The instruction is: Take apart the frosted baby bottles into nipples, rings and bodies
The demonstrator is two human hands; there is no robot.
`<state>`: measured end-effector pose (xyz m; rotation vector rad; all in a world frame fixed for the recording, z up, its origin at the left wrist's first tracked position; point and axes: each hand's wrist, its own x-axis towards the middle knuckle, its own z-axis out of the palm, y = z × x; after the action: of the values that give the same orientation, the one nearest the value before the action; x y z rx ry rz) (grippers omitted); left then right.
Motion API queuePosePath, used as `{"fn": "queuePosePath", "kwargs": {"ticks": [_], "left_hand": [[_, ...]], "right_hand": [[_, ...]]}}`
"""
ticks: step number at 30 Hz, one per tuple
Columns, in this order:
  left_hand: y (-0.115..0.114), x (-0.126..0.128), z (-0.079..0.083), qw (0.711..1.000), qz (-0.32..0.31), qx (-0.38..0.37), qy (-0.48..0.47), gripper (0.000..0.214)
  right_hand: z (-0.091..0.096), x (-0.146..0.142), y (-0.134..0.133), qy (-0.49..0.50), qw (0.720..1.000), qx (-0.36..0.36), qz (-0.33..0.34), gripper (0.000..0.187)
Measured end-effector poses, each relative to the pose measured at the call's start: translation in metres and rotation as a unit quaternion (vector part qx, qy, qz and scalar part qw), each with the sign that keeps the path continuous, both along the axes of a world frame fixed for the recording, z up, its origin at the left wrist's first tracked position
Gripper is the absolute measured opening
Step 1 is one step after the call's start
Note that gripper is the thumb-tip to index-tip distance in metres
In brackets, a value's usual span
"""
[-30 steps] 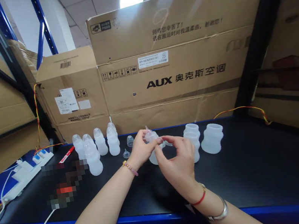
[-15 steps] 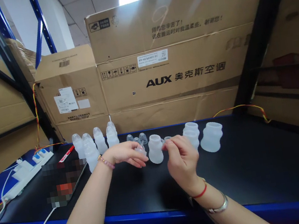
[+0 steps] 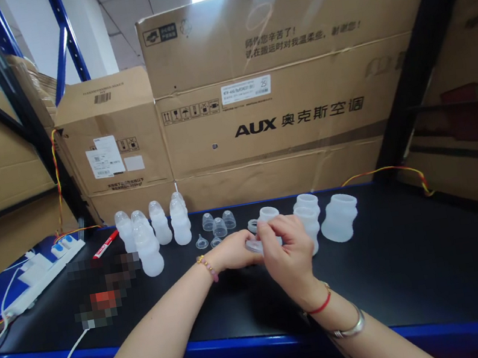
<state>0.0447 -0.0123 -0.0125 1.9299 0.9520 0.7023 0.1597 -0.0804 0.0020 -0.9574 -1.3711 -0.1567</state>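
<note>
My right hand is closed, its thumb and fingers pinching a translucent bottle collar ring. From the left, my left hand meets it at the same ring; its fingertips are partly hidden, and I cannot make out whether a nipple is with the ring. Just behind my right hand stands an open frosted baby bottle, its lower part covered. Another ring lies beside that bottle. Left of these are clear nipples and dome caps.
Capped bottles stand in a group at left, near a red marker and a white power strip. Open bottles stand to the right. Cardboard walls the back of the black tabletop.
My left hand has moved right, away from the caps, to meet my right hand at the ring. The open bottle between them now stands farther right and back. My right hand stays nearly in place.
</note>
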Motion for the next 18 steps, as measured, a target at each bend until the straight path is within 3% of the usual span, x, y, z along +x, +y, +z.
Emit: {"fn": "queuePosePath", "kwargs": {"ticks": [3, 6, 10, 14, 18], "left_hand": [[-0.003, -0.011, 0.011, 0.999, 0.032, 0.005, 0.024, 0.027], [-0.004, -0.028, 0.026, 0.993, 0.076, -0.054, -0.069, 0.036], [-0.001, -0.045, 0.040, 0.974, 0.068, -0.113, -0.181, 0.046], [-0.002, -0.049, 0.045, 0.967, 0.008, -0.156, -0.199, 0.052], [-0.005, -0.047, 0.045, 0.968, -0.044, -0.151, -0.195, 0.053]], "right_hand": [[0.001, -0.002, 0.000, -0.005, 1.000, -0.006, 0.001, 0.036], [0.002, -0.003, 0.000, -0.012, 0.999, -0.031, 0.003, 0.035], [0.004, -0.006, 0.001, 0.016, 0.985, -0.159, 0.060, 0.037], [0.005, -0.009, 0.007, 0.068, 0.939, -0.293, 0.168, 0.049], [0.009, -0.011, 0.015, 0.201, 0.869, -0.407, 0.197, 0.053]]}}
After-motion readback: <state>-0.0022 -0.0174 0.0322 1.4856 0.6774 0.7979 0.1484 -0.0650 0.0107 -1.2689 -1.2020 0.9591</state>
